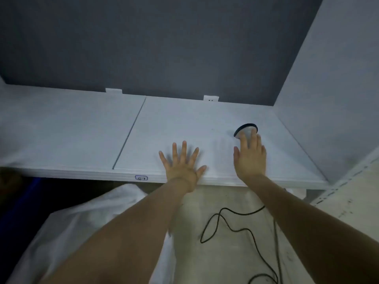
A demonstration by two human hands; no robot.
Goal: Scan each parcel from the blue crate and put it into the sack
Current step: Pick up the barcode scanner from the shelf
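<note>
A single camera rides on the person's head, wide-angle, facing forward and tilted down. It sits close over the counter [184, 119], whose front edge crosses mid-frame. The wall [164, 37] fills the top, the floor [225, 201] the bottom. The left hand [181, 167] and right hand [249, 158] show near centre, arms crossing the bottom edge.

Scanner [245, 127] on table [174, 119], right; sack [71, 232] below, left.
</note>
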